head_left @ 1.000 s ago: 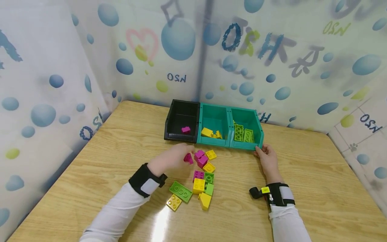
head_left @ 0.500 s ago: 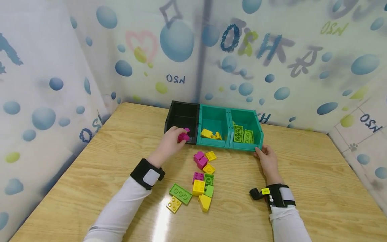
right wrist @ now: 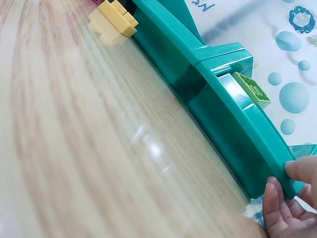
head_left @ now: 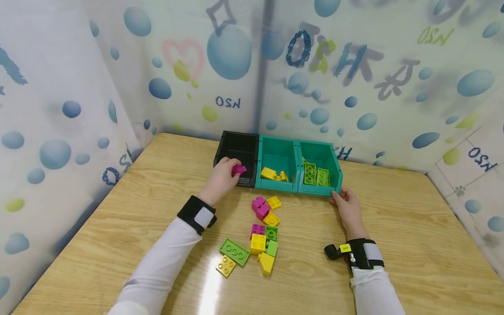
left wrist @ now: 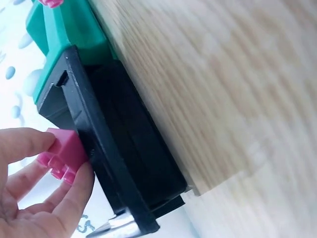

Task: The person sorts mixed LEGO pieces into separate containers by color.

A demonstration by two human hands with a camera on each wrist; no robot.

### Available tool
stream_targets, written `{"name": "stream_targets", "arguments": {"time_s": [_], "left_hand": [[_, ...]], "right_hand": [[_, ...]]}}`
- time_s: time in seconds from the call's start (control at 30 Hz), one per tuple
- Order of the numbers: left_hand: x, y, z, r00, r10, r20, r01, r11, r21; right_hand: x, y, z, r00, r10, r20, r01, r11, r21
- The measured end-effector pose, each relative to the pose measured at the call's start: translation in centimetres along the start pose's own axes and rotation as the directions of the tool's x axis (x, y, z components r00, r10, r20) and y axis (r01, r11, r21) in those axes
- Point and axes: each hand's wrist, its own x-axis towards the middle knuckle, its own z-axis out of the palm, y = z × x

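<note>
My left hand (head_left: 221, 177) is at the front of the black bin (head_left: 239, 142), over its near edge. Its thumb and fingers pinch a magenta toy brick (left wrist: 69, 150), with the studs toward the palm side. My right hand (head_left: 348, 209) grips the front right corner of the right teal bin (head_left: 318, 191), thumb on the rim and fingers below, as the right wrist view (right wrist: 292, 198) shows. Green bricks (head_left: 309, 173) lie in that bin. Yellow bricks (head_left: 268, 173) lie in the middle teal bin (head_left: 277, 185).
On the wooden table (head_left: 165, 271) in front of the bins lie magenta bricks (head_left: 260, 207), yellow bricks (head_left: 258, 244) and green bricks (head_left: 235, 251), several touching. A patterned curtain (head_left: 189, 65) stands behind the bins.
My left hand has carried the magenta brick from the pile on the table up and left to the black bin. My right hand has stayed at the teal bin's corner.
</note>
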Motion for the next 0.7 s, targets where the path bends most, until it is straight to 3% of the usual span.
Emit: {"name": "stream_targets", "arguments": {"time_s": [0.33, 0.7], "left_hand": [[1.4, -0.5, 0.3, 0.999, -0.023, -0.025, 0.025, 0.997, 0.068], [2.2, -0.1, 0.5, 0.988, -0.124, 0.092, 0.111, 0.984, 0.139]], "right_hand": [[0.1, 0.0, -0.1, 1.000, 0.011, 0.003, -0.011, 1.000, -0.013], [0.4, 0.3, 0.0, 1.000, 0.016, -0.003, -0.017, 0.999, -0.029]]}}
